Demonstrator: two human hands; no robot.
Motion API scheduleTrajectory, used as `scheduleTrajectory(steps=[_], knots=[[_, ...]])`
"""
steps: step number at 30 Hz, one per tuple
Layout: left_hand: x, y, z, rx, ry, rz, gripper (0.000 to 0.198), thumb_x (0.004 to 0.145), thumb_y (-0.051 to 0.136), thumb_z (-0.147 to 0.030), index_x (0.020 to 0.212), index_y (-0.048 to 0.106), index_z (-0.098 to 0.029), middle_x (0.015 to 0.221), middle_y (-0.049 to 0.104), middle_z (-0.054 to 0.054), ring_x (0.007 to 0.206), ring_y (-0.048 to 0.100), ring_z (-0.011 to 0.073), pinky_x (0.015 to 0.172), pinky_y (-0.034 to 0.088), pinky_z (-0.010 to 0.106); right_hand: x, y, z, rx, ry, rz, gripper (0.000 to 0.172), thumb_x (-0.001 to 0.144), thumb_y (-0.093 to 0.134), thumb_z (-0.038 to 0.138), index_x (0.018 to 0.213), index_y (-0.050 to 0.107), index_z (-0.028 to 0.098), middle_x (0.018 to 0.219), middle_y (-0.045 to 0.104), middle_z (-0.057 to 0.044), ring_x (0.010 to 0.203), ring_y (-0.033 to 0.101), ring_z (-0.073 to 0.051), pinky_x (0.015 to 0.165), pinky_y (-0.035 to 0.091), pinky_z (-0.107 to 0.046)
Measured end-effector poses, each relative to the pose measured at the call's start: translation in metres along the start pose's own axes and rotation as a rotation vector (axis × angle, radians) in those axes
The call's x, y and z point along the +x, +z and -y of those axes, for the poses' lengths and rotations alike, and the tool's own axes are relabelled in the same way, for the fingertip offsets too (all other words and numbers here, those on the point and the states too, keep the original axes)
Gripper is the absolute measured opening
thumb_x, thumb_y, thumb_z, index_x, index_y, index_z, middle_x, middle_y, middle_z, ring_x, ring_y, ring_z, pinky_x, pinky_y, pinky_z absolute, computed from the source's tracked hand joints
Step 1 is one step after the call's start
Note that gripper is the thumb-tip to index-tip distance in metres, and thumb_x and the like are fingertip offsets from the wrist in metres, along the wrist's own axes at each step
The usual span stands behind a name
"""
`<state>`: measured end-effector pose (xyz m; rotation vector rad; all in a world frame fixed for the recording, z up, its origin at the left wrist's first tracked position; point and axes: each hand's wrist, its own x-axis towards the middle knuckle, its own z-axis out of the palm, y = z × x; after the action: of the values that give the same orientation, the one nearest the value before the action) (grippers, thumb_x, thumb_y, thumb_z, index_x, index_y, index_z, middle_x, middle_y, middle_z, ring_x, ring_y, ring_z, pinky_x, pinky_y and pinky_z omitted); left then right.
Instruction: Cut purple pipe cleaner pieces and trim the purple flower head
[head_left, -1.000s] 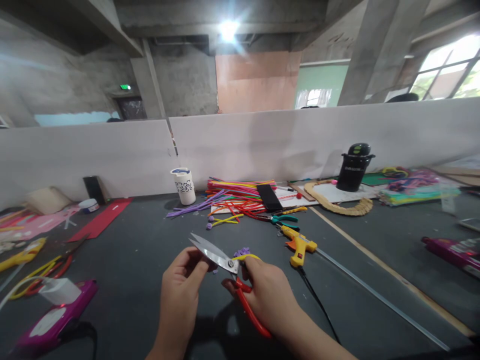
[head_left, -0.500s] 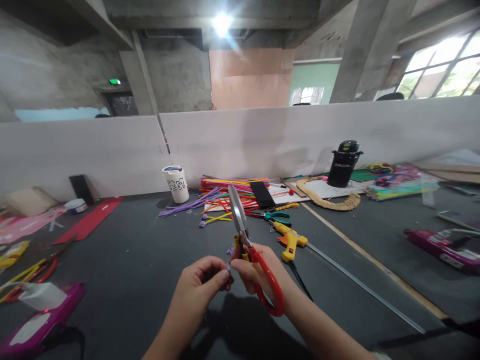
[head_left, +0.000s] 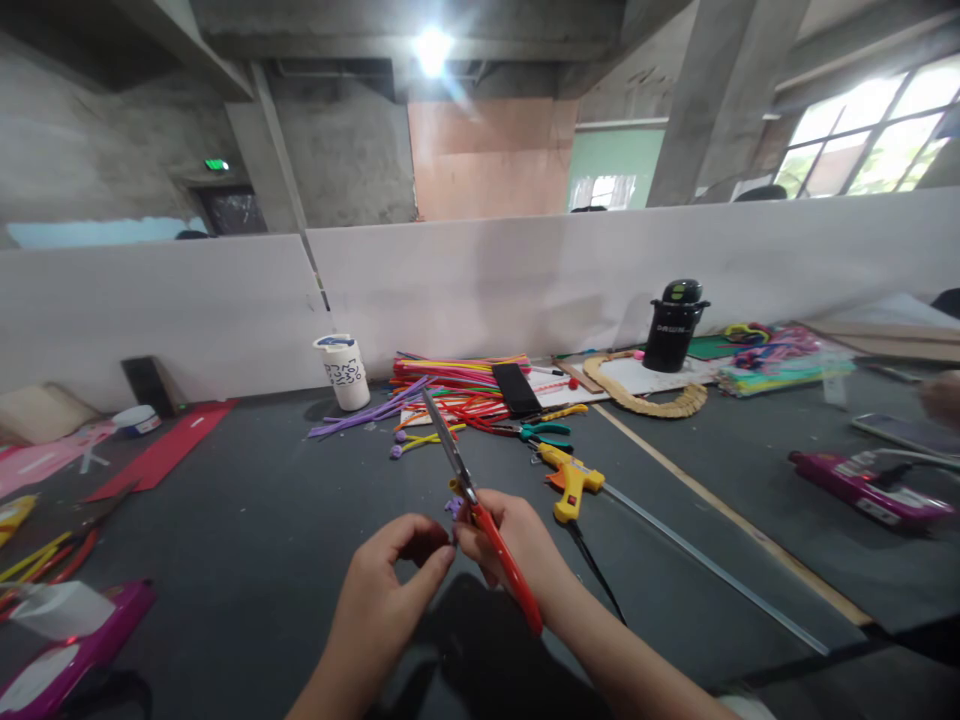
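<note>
My right hand [head_left: 510,540] grips red-handled scissors [head_left: 504,560], their metal blades pointing up and away. A short yellow piece [head_left: 455,487] shows beside the blades at the same hand. Close to its fingertips is a small purple bit [head_left: 453,507]; whether it is held or lies on the table I cannot tell. My left hand [head_left: 401,570] is closed in a pinch, its fingertips almost meeting those of the right. What sits in that pinch is too small to make out. Beyond the hands lie yellow stems with purple ball ends [head_left: 397,451] and purple pipe cleaners [head_left: 375,410].
A yellow glue gun [head_left: 574,480] with a long glue stick lies to the right, near green-handled pliers [head_left: 547,432]. Behind are a black phone [head_left: 515,390], a white cup [head_left: 341,375] and a black bin [head_left: 671,330]. Purple power strips [head_left: 870,490] flank both sides; another person's hand [head_left: 941,398] shows far right.
The scissors have turned so their blades lean further left and show edge-on. Both hands stay close together. A person's hand has come into view at the far right edge.
</note>
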<state>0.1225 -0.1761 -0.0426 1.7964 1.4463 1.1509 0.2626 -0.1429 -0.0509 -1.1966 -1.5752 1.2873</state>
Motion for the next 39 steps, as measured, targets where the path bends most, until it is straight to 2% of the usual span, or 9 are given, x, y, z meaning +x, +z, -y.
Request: scheduleTrajectory(steps=[5, 11, 15, 20, 24, 30, 35, 39], knots=[[-0.004, 0.007, -0.001, 0.058, -0.024, -0.025, 0.010, 0.070, 0.054, -0.021, 0.066, 0.064, -0.019, 0.066, 0.066, 0.002, 0.063, 0.060, 0.0182, 0.061, 0.043, 0.026, -0.001, 0.002, 0.000, -0.054, -0.051, -0.020, 0.004, 0.059, 0.045, 0.014, 0.058, 0.044, 0.018, 0.046, 0.037, 0.008, 0.040, 0.034, -0.005, 0.040, 0.026, -0.016], [-0.001, 0.007, 0.001, -0.020, -0.125, 0.009, 0.010, 0.065, 0.053, -0.017, 0.065, 0.063, -0.019, 0.063, 0.066, 0.001, 0.064, 0.059, 0.0184, 0.063, 0.042, 0.026, -0.001, 0.003, -0.003, -0.116, -0.153, -0.030, 0.006, 0.056, 0.048, 0.012, 0.058, 0.045, 0.017, 0.054, 0.043, 0.006, 0.050, 0.038, -0.008, 0.045, 0.029, -0.017], [0.002, 0.003, -0.001, -0.244, -0.245, 0.031, 0.005, 0.062, 0.059, -0.020, 0.060, 0.062, -0.017, 0.057, 0.062, 0.000, 0.058, 0.055, 0.0161, 0.058, 0.042, 0.025, -0.001, 0.000, 0.000, -0.193, -0.177, -0.040, 0.007, 0.063, 0.051, 0.021, 0.059, 0.046, 0.017, 0.055, 0.044, 0.005, 0.051, 0.039, -0.009, 0.047, 0.031, -0.018], [0.005, -0.005, 0.002, -0.570, -0.342, -0.085, 0.012, 0.063, 0.065, -0.026, 0.064, 0.060, -0.015, 0.056, 0.061, 0.000, 0.056, 0.054, 0.0128, 0.058, 0.041, 0.023, -0.007, -0.006, 0.003, -0.433, -0.223, -0.084, 0.023, 0.068, 0.056, 0.039, 0.064, 0.046, 0.019, 0.057, 0.045, 0.004, 0.052, 0.039, -0.010, 0.047, 0.028, -0.020], [0.005, -0.012, 0.002, -0.734, -0.427, -0.149, 0.013, 0.062, 0.066, -0.022, 0.068, 0.060, -0.013, 0.063, 0.065, 0.003, 0.058, 0.055, 0.0120, 0.059, 0.041, 0.022, -0.015, -0.004, 0.000, -0.642, -0.240, -0.099, 0.033, 0.066, 0.060, 0.049, 0.077, 0.051, 0.019, 0.068, 0.056, 0.001, 0.059, 0.048, -0.014, 0.052, 0.030, -0.021], [0.003, -0.018, 0.001, -0.731, -0.280, -0.203, 0.006, 0.066, 0.062, -0.019, 0.065, 0.061, -0.013, 0.058, 0.058, -0.002, 0.056, 0.047, 0.0078, 0.056, 0.038, 0.018, -0.019, 0.004, -0.006, -0.817, -0.226, -0.129, 0.041, 0.068, 0.056, 0.056, 0.086, 0.052, 0.019, 0.083, 0.061, -0.005, 0.075, 0.057, -0.021, 0.061, 0.035, -0.026], [0.004, -0.020, 0.002, -0.684, -0.224, -0.305, 0.003, 0.063, 0.062, -0.014, 0.060, 0.060, -0.014, 0.055, 0.057, -0.004, 0.056, 0.048, 0.0077, 0.057, 0.038, 0.017, -0.016, 0.008, -0.010, -0.866, -0.262, -0.153, 0.042, 0.069, 0.054, 0.058, 0.086, 0.051, 0.020, 0.083, 0.061, -0.005, 0.074, 0.057, -0.022, 0.059, 0.034, -0.026], [0.005, -0.020, 0.001, -0.643, -0.211, -0.339, 0.004, 0.061, 0.062, -0.012, 0.059, 0.061, -0.015, 0.055, 0.058, -0.004, 0.056, 0.049, 0.0075, 0.056, 0.039, 0.016, -0.015, 0.012, -0.010, -0.875, -0.271, -0.156, 0.042, 0.069, 0.053, 0.058, 0.085, 0.050, 0.019, 0.082, 0.060, -0.004, 0.073, 0.056, -0.022, 0.058, 0.034, -0.026]])
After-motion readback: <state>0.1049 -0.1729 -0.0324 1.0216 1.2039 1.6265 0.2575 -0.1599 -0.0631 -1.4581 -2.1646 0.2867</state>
